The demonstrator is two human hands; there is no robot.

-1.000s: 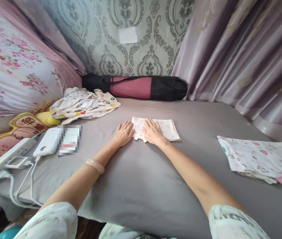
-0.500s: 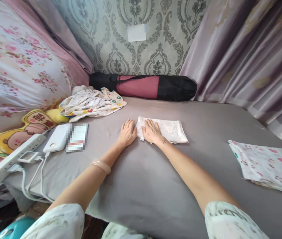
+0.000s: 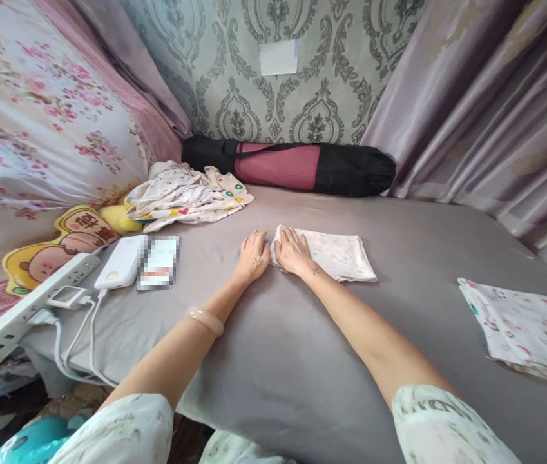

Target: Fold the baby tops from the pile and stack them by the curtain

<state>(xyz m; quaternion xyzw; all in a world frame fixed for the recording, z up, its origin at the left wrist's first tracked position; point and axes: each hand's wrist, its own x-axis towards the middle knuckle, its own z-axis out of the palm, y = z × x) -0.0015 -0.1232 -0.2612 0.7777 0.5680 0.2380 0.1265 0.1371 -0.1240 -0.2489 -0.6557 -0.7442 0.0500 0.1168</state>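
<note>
A folded white cloth (image 3: 338, 254) with a faint print lies flat in the middle of the grey sheet (image 3: 273, 354). Flat on its left end rests my right hand (image 3: 293, 251), fingers stretched forward and slightly apart. My left hand (image 3: 254, 255) lies palm down just beside the cloth's left edge, with its fingers extended; whether its fingertips touch the cloth is hard to tell. Neither hand grips anything. At the right sits another folded cloth stack (image 3: 529, 328), white with pink hearts and flowers.
A crumpled printed cloth (image 3: 191, 196) lies at the back left, before a black and pink rolled bag (image 3: 278, 166) along the wall. On the left are a cartoon cushion (image 3: 44, 258), a power strip (image 3: 22, 316) with cables, a white power bank (image 3: 121, 264) and a pixelated item (image 3: 158, 263).
The whole view has shifted, so things appear slightly further right. My right hand has slid a little left over the folded cloth, towards its left edge and closer to my left hand.
</note>
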